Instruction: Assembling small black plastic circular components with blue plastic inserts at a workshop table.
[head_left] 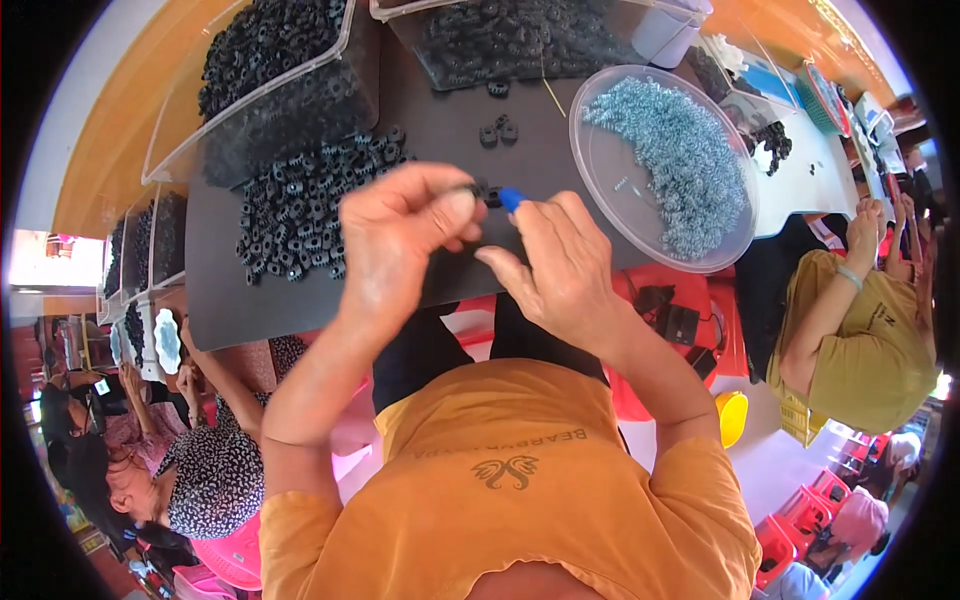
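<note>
My left hand (pixel 390 235) pinches a small black plastic clip part (pixel 490 194) between thumb and forefinger, above the dark table. Beside it is my right hand (pixel 560 270), a blue cover (pixel 511 198) on one fingertip. That blue tip meets the clip part's right side, while the right thumb stands apart below. The fingers partly hide the part, so its details are too small to tell. A heap of similar black clip parts (pixel 300 210) lies to the left of my hands. To the right, a round clear tray (pixel 615 215) carries a mound of small silvery-blue springs (pixel 690 165).
Clear bins of black parts stand at the far left (pixel 255 115) and far middle (pixel 430 75). A few loose black pieces (pixel 498 131) lie beyond my hands. A red stool (pixel 640 385) sits below the table's edge. People work on both sides.
</note>
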